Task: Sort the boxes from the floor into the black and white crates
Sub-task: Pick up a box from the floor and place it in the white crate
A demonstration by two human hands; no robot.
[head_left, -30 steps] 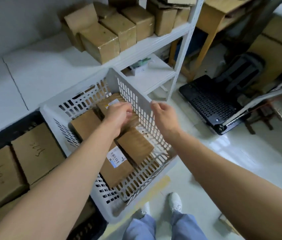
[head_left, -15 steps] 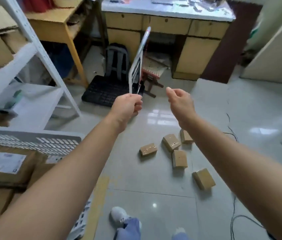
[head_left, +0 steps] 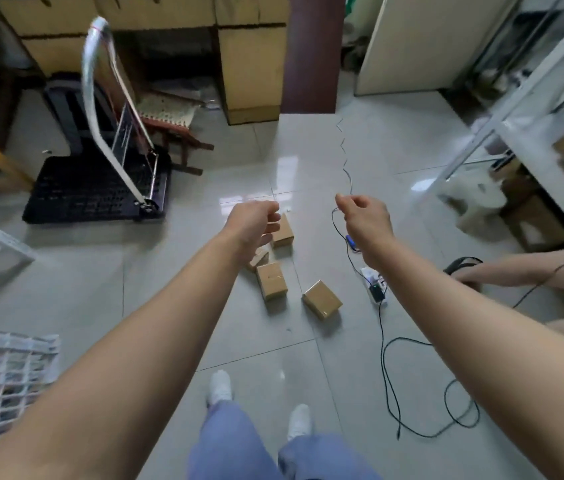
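Boxes (head_left: 322,298) remain on the floor (head_left: 394,143): at least four are counted in a loose cluster at centre, one partly hidden behind the left hand (head_left: 254,223). Both hands are empty, fingers loosely curled, the right hand (head_left: 365,220) raised right of the cluster. Only a corner of the white crate (head_left: 3,368) is visible, near left. Sorting is judged unfinished.
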